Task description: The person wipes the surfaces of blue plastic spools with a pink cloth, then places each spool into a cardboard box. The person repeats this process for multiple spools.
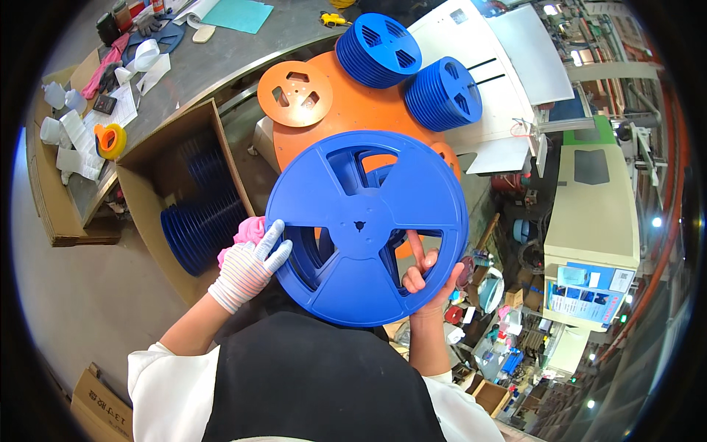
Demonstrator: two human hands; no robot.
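A large blue plastic reel (361,191) with three cut-out windows is held up in front of me, its flat face toward me. My left hand (247,272), in a thin striped white glove, is at its left rim with two fingers lying on the face. A bunched pink cloth (250,230) sits in that hand beside the rim. My bare right hand (434,283) grips the reel at the lower right, fingers coming through a window and thumb outside the rim. Behind the reel is an orange round table (353,103), partly hidden.
Two stacks of blue reels (379,48) (442,94) and an orange reel (294,93) stand on the orange table. At left, an open cardboard box (221,121) holds more blue reels. A grey workbench (213,55) bears papers and tape. A cream machine (596,214) stands at right.
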